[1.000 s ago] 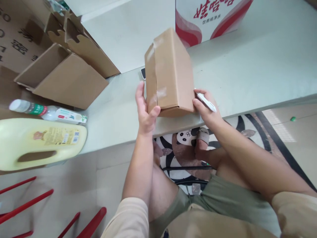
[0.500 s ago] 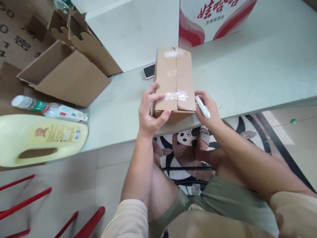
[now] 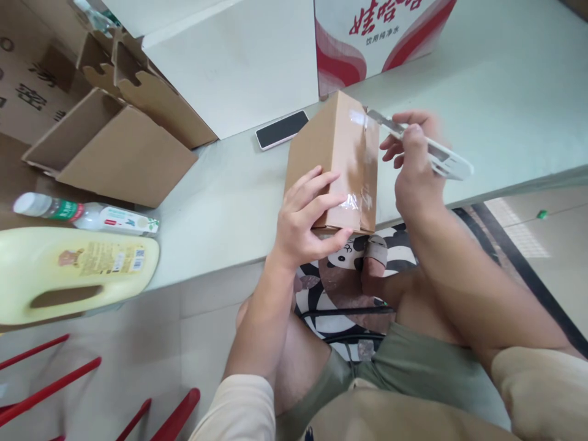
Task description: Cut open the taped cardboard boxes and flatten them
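A small brown cardboard box (image 3: 312, 141) stands tilted at the table's front edge, its taped seam turned to the right. My left hand (image 3: 307, 217) grips the box at its near left corner, fingers spread over the side and the thumb at the near end. In my right hand (image 3: 416, 153) is a white utility knife (image 3: 448, 160) with its blade out. The blade tip lies at the far end of the taped face, by a strip of clear tape (image 3: 361, 117); whether it touches, I cannot tell.
A phone (image 3: 282, 130) lies behind the box. At the left are a plastic bottle (image 3: 94, 213), a pale yellow jug (image 3: 59, 269) and an open cardboard carton (image 3: 128, 153). White cartons (image 3: 239, 67) stand at the back. Red stool legs (image 3: 50, 392) rise from the floor at lower left.
The box has been tipped so its taped face leans right, uncovering more of the phone. My right hand has risen from the box's near right side to its far end, bringing the knife blade into view.
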Demonstrator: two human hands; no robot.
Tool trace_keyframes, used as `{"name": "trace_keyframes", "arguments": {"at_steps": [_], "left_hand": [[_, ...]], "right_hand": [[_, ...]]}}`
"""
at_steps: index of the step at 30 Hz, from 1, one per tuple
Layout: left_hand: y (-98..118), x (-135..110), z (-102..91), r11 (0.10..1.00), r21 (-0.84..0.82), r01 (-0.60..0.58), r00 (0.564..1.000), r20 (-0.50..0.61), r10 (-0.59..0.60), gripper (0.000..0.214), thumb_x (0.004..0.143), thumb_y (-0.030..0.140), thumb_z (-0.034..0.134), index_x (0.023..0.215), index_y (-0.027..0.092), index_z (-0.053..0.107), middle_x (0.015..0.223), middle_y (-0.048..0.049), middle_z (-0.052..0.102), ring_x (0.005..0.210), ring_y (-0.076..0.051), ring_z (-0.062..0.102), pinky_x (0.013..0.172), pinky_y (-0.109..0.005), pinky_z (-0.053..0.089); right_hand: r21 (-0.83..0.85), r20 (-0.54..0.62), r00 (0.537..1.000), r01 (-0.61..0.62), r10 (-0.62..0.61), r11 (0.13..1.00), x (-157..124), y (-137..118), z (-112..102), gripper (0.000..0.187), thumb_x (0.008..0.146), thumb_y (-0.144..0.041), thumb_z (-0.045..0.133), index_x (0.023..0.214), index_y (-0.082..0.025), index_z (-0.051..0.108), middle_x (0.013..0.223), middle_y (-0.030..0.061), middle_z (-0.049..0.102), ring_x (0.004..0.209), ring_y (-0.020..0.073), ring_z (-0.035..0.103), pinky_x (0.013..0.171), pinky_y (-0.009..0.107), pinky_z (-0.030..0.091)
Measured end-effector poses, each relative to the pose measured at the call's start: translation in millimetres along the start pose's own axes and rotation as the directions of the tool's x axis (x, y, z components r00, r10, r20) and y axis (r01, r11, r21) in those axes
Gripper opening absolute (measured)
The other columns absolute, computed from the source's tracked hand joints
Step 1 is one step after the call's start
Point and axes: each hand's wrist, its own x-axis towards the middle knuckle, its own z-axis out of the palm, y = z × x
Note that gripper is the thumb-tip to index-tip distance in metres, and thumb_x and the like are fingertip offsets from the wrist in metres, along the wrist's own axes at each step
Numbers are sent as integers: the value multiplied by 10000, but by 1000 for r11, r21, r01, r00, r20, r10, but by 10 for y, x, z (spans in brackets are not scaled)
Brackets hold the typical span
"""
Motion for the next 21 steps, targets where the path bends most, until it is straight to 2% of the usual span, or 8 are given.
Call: {"name": "trace_keyframes", "arguments": {"at_steps": [3, 8, 12, 16, 21], "left_hand": [[46, 30, 16, 1000, 20, 19, 1000, 10, -19, 455, 852, 632, 656, 1138, 278, 651, 1386, -97, 646, 1403, -358, 536, 1180, -618, 420], [61, 49, 11, 1000, 13, 25, 999, 41, -25, 447, 840, 615, 678, 1136, 281, 659, 1395, -88, 643, 1407, -352, 532, 1186, -609, 419], [72, 47, 4, 1000, 3, 13, 999, 49, -14, 428, 853, 587, 678, 1151, 281, 663, 1402, -86, 639, 1418, -346, 522, 1182, -601, 430], [67, 41, -2, 1000, 3, 4, 999, 37, -5, 434, 864, 593, 672, 1158, 274, 662, 1407, -95, 638, 1423, -342, 521, 1185, -597, 430], [41, 36, 10, 999, 31, 25, 1000, 15, -25, 453, 876, 634, 640, 1149, 273, 663, 1405, -100, 643, 1405, -333, 542, 1185, -600, 434]], "right_hand": [[-84, 32, 999, -2, 4, 996, -14, 51, -42, 270, 1009, -452, 418, 1087, -263, 595, 864, 50, 695, 781, 213, 668, 731, 367, 537], [-259, 72, 994, 104, -88, 960, -6, 194, -118, 406, 1047, -546, 317, 1169, -263, 582, 935, 70, 702, 889, 247, 701, 786, 386, 544], [-244, 30, 996, 86, -81, 966, -1, 196, -126, 392, 1045, -534, 325, 1122, -271, 605, 914, 55, 706, 860, 241, 706, 770, 388, 550], [-228, 18, 997, 82, -80, 970, -39, 119, -108, 351, 1025, -514, 383, 1028, -266, 631, 820, 36, 699, 736, 225, 684, 692, 382, 539], [-200, 59, 994, 103, -93, 974, -147, 21, -103, 373, 1013, -488, 382, 896, -266, 660, 676, 29, 652, 673, 224, 672, 673, 389, 544]]}}
